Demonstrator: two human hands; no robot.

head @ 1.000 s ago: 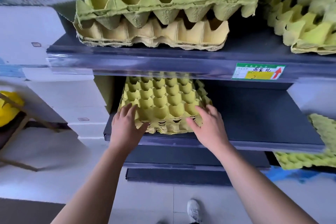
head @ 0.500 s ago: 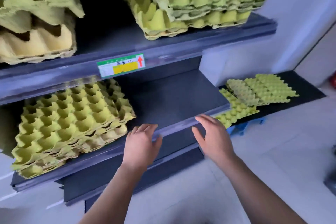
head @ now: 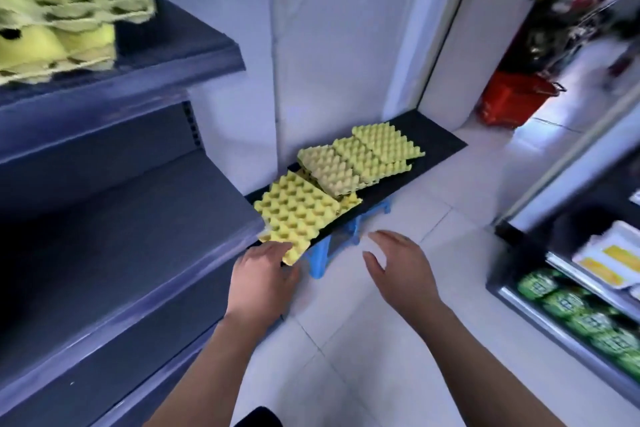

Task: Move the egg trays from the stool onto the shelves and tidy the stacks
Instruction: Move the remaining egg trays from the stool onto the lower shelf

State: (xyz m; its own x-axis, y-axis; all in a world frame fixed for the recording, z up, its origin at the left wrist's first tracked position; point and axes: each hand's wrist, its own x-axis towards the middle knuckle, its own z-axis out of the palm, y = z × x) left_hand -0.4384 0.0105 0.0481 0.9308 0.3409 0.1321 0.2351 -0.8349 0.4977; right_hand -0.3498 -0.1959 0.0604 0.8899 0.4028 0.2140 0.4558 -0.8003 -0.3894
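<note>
Pulp egg trays are pictured laid in an overlapping row along a black board [head: 440,146], which is carried on a blue plastic stool [head: 318,253] beside a white wall. The nearest egg tray [head: 298,215], yellow, is set at the board's near end, with one corner overhanging the front edge. A tan tray [head: 329,170] and greenish trays [head: 377,152] are lapped behind it toward the far end.

The left hand [head: 263,274] is held flat with fingers stretched out, the tips touching that overhanging corner. The right hand [head: 398,270] is held spread and relaxed over the floor tiles just right of the stool, with nothing in it.

A stack of egg trays [head: 62,10] is kept on the upper shelf [head: 166,55] at top left, blurred and cut off by the frame. The dark lower shelf [head: 138,236] is seen beneath it.

At the right edge, green cans [head: 571,305] are ranged in a chiller case [head: 540,315], their print too blurred to be read. White packs [head: 609,260] with yellow contents are placed above them. A red shopping basket [head: 512,97] is seen on the floor beyond.
</note>
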